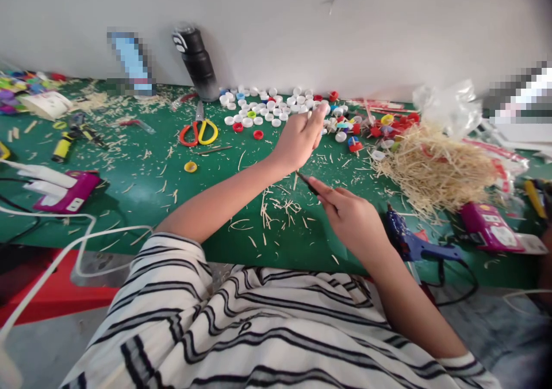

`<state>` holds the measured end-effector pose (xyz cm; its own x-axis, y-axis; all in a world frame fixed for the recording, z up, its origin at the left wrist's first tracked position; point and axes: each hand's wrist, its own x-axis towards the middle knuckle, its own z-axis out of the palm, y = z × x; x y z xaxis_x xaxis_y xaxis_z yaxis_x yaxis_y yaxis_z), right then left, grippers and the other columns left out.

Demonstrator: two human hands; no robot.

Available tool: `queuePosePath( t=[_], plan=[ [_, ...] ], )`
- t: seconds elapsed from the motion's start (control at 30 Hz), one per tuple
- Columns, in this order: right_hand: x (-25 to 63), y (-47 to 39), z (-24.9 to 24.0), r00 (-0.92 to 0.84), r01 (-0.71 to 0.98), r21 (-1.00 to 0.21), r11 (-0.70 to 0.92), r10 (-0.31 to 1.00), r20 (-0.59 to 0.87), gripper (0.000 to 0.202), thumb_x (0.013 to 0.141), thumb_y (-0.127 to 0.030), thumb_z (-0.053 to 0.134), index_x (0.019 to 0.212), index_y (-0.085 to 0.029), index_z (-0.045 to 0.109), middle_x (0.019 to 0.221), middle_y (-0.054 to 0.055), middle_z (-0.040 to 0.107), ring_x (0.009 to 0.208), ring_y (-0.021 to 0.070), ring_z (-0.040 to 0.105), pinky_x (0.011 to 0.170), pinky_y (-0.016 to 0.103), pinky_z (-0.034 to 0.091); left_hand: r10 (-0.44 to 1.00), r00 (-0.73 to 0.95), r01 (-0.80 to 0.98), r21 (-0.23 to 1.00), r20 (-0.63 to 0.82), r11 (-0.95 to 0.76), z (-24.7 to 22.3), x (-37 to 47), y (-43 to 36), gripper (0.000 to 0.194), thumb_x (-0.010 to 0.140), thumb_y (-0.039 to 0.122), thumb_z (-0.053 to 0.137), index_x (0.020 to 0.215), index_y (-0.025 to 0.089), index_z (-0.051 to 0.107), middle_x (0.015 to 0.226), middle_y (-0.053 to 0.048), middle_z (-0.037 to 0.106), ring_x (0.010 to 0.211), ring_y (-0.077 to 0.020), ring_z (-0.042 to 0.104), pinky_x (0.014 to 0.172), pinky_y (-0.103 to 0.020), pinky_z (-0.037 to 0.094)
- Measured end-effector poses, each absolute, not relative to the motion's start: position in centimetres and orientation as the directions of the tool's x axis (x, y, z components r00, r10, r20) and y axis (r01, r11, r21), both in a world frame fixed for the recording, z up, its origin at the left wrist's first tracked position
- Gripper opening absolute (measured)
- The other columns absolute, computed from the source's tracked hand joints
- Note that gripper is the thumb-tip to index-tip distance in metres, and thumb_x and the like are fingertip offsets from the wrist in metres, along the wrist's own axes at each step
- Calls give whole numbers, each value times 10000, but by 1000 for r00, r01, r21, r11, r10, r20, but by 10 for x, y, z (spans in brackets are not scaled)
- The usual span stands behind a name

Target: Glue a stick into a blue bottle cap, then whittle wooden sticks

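Note:
My left hand [301, 136] is closed above the green table, near the white bottle caps [276, 104]; what its fingers hold, if anything, is too small to make out. Lower and to the right, my right hand [351, 213] is wrapped round a thin dark tool [309, 184], whose tip points up and left towards my left wrist. Thin wood shavings [280, 208] lie scattered on the table below both hands.
Scissors [199, 130] and a black bottle [197, 61] stand left of the caps, the scissors lying flat. Rightward are a heap of straw-like strips [435, 164], a blue glue gun [416, 239] and a purple power strip [491, 228]. Another purple strip [71, 192] with cables lies left.

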<state>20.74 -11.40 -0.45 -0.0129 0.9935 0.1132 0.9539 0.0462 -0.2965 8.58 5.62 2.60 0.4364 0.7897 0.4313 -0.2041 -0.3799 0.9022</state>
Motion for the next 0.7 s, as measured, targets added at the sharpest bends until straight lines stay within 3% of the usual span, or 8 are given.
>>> queuePosePath(
  t=[0.1, 0.37, 0.47, 0.6, 0.7],
  plan=[
    [212, -122, -17, -30, 957, -287, 32, 1000, 9, 513, 1045, -256, 439, 1510, -375, 618, 940, 50, 733, 673, 162, 619, 562, 267, 372, 823, 405, -234, 915, 398, -328, 23, 85, 66, 536, 1023, 601, 463, 630, 237, 446, 486, 63, 241, 435, -82, 278, 442, -267, 259],
    [215, -124, -21, -36, 918, -384, 100, 985, 170, 497, 1068, -322, 399, 1507, -320, 633, 820, 30, 657, 605, 125, 558, 567, 247, 379, 805, 473, -253, 930, 358, -266, 19, 83, 77, 580, 1001, 710, 420, 687, 228, 487, 487, 93, 195, 419, -57, 159, 408, -270, 198],
    [211, -115, -13, -27, 932, -345, 107, 973, 230, 494, 1076, -319, 407, 1524, -323, 614, 813, 30, 644, 616, 123, 531, 566, 249, 353, 807, 473, -236, 933, 355, -272, 21, 83, 74, 585, 1008, 710, 399, 713, 219, 521, 486, 91, 199, 409, -58, 185, 408, -259, 210],
    [208, -103, -8, -27, 964, -255, 79, 979, 201, 503, 1070, -309, 405, 1531, -359, 601, 859, 38, 659, 612, 128, 504, 538, 254, 310, 798, 496, -151, 939, 342, -309, 27, 82, 69, 612, 1041, 685, 305, 797, 193, 576, 512, 91, 207, 408, -59, 231, 422, -243, 225],
    [208, -101, -8, -33, 958, -274, 84, 982, 184, 518, 1068, -297, 394, 1548, -351, 582, 884, 47, 677, 628, 137, 525, 540, 256, 319, 787, 524, -92, 940, 326, -328, 31, 80, 64, 665, 1054, 679, 206, 846, 173, 584, 534, 98, 188, 411, -54, 218, 432, -235, 221]
  ],
)
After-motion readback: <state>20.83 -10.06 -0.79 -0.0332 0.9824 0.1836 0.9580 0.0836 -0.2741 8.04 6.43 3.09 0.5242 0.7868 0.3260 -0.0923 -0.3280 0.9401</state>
